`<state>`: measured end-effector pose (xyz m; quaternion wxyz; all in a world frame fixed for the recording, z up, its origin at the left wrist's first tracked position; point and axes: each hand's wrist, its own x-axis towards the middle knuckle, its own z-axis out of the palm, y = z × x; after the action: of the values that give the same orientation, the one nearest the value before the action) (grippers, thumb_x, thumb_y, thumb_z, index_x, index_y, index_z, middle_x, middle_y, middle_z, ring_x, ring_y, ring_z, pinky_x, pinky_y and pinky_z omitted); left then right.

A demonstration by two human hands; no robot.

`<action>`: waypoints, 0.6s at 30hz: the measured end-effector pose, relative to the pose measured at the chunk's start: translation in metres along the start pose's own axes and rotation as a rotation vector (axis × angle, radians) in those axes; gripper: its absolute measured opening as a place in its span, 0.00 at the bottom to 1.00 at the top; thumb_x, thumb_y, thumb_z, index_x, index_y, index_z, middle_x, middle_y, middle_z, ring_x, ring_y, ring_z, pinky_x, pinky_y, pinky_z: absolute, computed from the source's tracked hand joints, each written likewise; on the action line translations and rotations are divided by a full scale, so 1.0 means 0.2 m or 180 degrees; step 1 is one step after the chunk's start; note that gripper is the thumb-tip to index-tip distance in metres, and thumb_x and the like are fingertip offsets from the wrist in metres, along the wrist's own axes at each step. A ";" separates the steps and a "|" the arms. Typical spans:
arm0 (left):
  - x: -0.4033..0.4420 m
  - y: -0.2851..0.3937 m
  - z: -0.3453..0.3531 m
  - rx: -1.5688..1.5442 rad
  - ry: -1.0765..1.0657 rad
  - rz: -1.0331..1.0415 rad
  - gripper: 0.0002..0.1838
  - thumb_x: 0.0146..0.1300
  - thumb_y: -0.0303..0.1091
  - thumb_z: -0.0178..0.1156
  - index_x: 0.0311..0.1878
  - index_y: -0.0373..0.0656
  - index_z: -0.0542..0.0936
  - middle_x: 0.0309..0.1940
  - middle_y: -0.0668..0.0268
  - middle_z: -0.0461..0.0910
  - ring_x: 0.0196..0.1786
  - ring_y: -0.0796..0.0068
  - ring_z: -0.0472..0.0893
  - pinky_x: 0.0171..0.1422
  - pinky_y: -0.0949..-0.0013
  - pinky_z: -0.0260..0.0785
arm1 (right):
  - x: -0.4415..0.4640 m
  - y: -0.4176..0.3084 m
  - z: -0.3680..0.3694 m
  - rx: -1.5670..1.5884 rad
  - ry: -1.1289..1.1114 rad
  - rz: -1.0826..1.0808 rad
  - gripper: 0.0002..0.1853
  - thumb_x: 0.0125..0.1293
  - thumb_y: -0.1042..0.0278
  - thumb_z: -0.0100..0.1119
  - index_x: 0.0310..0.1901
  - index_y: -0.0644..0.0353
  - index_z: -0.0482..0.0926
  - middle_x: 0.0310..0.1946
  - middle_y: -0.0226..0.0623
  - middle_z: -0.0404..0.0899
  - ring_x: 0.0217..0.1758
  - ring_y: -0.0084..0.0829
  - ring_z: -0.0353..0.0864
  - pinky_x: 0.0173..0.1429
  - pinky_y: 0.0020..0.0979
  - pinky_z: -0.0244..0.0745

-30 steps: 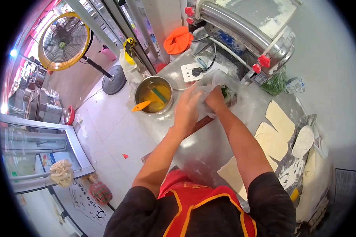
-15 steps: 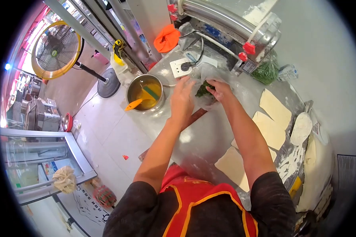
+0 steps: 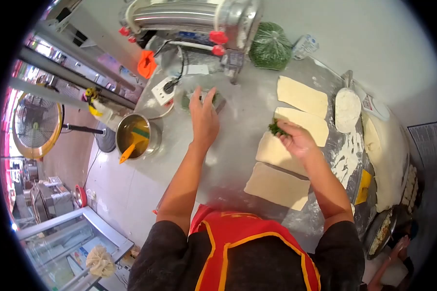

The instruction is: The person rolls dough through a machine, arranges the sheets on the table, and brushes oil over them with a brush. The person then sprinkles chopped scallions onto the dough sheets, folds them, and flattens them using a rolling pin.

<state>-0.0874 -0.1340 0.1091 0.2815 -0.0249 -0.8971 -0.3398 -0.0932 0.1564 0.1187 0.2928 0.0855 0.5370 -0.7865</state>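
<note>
Clock ref: 12 = top of view, hub = mid desk [image 3: 230, 157].
Near dough sheet: [image 3: 277, 186] 4 o'clock, flat on the desk, bare where visible.
Right hand: [image 3: 297, 140] 3 o'clock, fingers clamped on a small bunch of chopped greens [image 3: 277, 127], over the middle sheets. Contact with dough: can't tell.
Middle sheets: third [image 3: 275, 150] and second [image 3: 311, 125], around 3 o'clock, partly hidden by hand and forearm.
Progress: my read, early. Done: four sheets laid flat, one portion of greens out. Left: more greens in the plastic; none seen lying on exposed dough. Under the hand, can't tell.
Left hand: [image 3: 205, 119] 11 o'clock, fingers apart, at the clear plastic bag [image 3: 181, 92]. Holding or just resting: can't tell.
Clear plastic bag: leafy greens [image 3: 186, 102] inside, fill level unclear.
Pot: [image 3: 155, 139] 9 o'clock, yellowish liquid [image 3: 126, 128] inside, orange-handled tool [image 3: 127, 153] leaning on the rim.
Far sheet: [image 3: 301, 97] 2 o'clock, flat, nothing on it.
Scoop: [image 3: 347, 109] between 2 and 3, looks full of flour. Loose flour smear [image 3: 347, 157] just below.
Dough mass: [image 3: 386, 162] 3 o'clock, beyond the yellow scraper [image 3: 363, 186].
Pan: [image 3: 373, 232] 4 o'clock, pieces of food in it; another person's hand [image 3: 401, 246] nearby.
Full bag: [image 3: 271, 46] 1 o'clock, packed with greens.
Roller machine: [image 3: 179, 17] between 11 and 12, back edge.
</note>
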 end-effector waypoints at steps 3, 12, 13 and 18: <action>0.01 0.06 0.08 0.0022 -0.0021 0.0180 0.33 0.52 0.17 0.53 0.64 0.46 0.69 0.66 0.40 0.57 0.68 0.39 0.57 0.72 0.48 0.50 | 0.13 -0.10 -0.30 0.0861 0.0831 0.0095 0.14 0.65 0.73 0.60 0.51 0.66 0.76 0.42 0.37 0.79 0.38 0.22 0.79 0.37 0.17 0.77; 0.20 -0.24 0.27 0.1081 -0.0398 0.0486 0.19 0.46 0.23 0.64 0.45 0.44 0.80 0.69 0.51 0.58 0.72 0.41 0.53 0.72 0.45 0.51 | 0.70 -0.19 -0.58 -0.2424 0.1919 -0.1151 0.07 0.60 0.72 0.61 0.39 0.62 0.83 0.35 0.41 0.80 0.40 0.33 0.80 0.41 0.28 0.78; 0.23 -0.31 0.28 0.1270 -0.0447 0.0480 0.16 0.45 0.22 0.64 0.42 0.42 0.81 0.69 0.53 0.59 0.72 0.42 0.54 0.72 0.47 0.51 | 0.74 -0.16 -0.62 -0.3038 0.1902 -0.1520 0.08 0.58 0.72 0.62 0.39 0.62 0.84 0.35 0.44 0.81 0.40 0.37 0.81 0.43 0.31 0.77; 0.31 -0.52 0.27 0.1514 -0.0582 0.0108 0.15 0.47 0.21 0.62 0.42 0.41 0.80 0.69 0.51 0.59 0.71 0.45 0.57 0.72 0.49 0.52 | 0.73 -0.14 -0.75 -0.3900 0.2149 -0.1946 0.11 0.53 0.71 0.64 0.39 0.61 0.84 0.39 0.52 0.80 0.43 0.50 0.79 0.50 0.37 0.74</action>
<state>-0.1906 -0.1895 0.0467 0.2028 -0.0037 -0.9729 -0.1108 -0.2535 0.2434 0.0140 -0.1228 -0.0089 0.9376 -0.3253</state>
